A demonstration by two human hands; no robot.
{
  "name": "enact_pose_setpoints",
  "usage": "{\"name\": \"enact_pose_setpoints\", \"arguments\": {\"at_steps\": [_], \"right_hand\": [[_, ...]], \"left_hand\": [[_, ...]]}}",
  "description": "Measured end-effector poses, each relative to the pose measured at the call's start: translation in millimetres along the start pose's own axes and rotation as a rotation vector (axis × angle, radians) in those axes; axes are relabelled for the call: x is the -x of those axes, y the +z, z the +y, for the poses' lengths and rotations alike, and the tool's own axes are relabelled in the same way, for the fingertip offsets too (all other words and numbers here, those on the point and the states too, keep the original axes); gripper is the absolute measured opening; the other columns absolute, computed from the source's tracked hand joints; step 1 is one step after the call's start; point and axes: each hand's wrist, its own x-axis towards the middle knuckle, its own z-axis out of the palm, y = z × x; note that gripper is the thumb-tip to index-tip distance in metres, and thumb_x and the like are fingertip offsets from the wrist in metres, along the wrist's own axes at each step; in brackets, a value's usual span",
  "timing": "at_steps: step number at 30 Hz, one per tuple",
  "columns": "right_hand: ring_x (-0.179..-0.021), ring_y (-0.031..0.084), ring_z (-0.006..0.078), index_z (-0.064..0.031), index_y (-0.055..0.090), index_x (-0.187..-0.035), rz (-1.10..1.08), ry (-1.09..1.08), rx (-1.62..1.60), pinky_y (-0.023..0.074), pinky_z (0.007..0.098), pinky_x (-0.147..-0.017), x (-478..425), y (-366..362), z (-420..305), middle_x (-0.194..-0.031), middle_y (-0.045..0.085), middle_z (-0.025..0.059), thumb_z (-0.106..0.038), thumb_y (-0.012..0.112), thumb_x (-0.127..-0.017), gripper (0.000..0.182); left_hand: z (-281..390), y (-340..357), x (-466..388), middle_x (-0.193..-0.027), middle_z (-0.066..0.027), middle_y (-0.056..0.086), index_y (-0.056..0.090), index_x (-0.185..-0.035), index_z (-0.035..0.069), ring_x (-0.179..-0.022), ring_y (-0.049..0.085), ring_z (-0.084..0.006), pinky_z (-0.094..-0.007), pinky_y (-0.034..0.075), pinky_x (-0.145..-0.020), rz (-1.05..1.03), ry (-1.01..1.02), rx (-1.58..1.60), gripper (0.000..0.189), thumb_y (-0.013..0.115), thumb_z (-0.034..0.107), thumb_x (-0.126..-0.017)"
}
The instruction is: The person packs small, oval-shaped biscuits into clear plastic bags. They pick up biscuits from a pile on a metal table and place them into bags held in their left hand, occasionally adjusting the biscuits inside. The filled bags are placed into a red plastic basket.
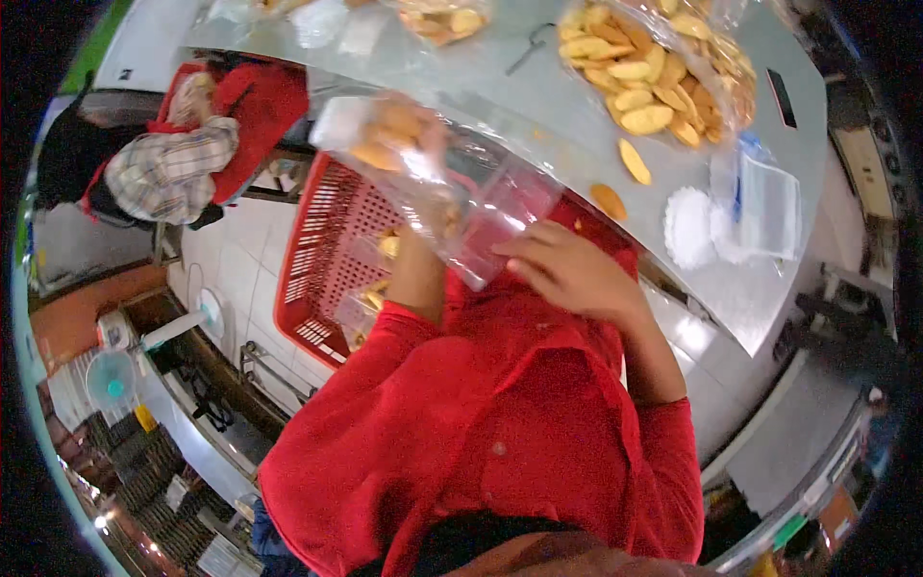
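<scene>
A clear plastic bag stretches over the table's near edge and my lap. Oblong yellow food slices fill its far left end, blurred by motion. My left hand holds the bag at that end, its fingers partly hidden by shiny film. At the bag's near right end, the fingertips of my right hand touch the film; whether they pinch it is unclear. More slices lie heaped in a large open plastic bag on the metal table. Two loose slices rest near the table edge, one being a browner slice.
A red perforated basket at my left contains small filled bags. On the table are white scalloped rounds, a clear plastic pack, a phone and a thin dark tool. Another person in a plaid shirt is at far left.
</scene>
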Motion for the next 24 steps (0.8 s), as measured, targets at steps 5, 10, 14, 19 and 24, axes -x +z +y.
{"name": "enact_pose_setpoints", "arguments": {"at_steps": [5,10,14,19,24], "right_hand": [[-0.1,0.055,0.0365,-0.0046,0.056,-0.123,0.452,0.522,0.564,0.0466,0.0448,-0.085,60,16,100,-0.117,0.058,0.0157,-0.024,0.06,-0.091,0.037],[-0.094,0.059,0.0342,-0.007,0.053,-0.132,0.626,0.552,-0.04,0.0486,0.0424,-0.088,61,31,117,-0.115,0.06,0.0161,-0.016,0.06,-0.092,0.041],[-0.089,0.064,0.0301,-0.0087,0.051,-0.133,0.215,0.639,-0.631,0.0501,0.0374,-0.087,34,-13,48,-0.103,0.065,0.015,-0.011,0.059,-0.092,0.042],[-0.087,0.061,0.0238,-0.0056,0.058,-0.121,0.221,0.04,0.423,0.0498,0.0366,-0.078,-12,2,-10,-0.096,0.063,0.012,-0.016,0.06,-0.088,0.035],[-0.091,0.06,0.0229,-0.0044,0.054,-0.126,0.238,-0.033,0.757,0.0498,0.0339,-0.076,-37,18,-25,-0.097,0.061,0.0101,-0.018,0.059,-0.086,0.043]], "left_hand": [[30,-7,-11,-0.108,-0.008,0.061,0.056,-0.114,0.008,-0.099,0.058,-0.023,-0.0474,0.047,-0.087,-0.128,0.019,0.178,0.045,0.063,0.043,-0.087],[19,7,-11,-0.1,-0.0081,0.063,0.06,-0.109,0.005,-0.091,0.06,-0.023,-0.0446,0.048,-0.085,-0.08,0.125,0.207,0.042,0.069,0.035,-0.082],[13,8,-13,-0.105,-0.0076,0.064,0.06,-0.113,0.007,-0.096,0.06,-0.0228,-0.0441,0.048,-0.088,-0.098,0.132,0.141,0.049,0.072,0.039,-0.078],[-2,-6,-34,-0.11,-0.0067,0.064,0.061,-0.115,0.01,-0.103,0.061,-0.0221,-0.0431,0.048,-0.092,0.093,0.105,0.162,0.055,0.075,0.045,-0.075],[-26,26,-17,-0.116,-0.0051,0.064,0.061,-0.117,0.014,-0.108,0.061,-0.0215,-0.0437,0.048,-0.096,0.07,0.032,0.157,0.057,0.076,0.047,-0.073]]}}
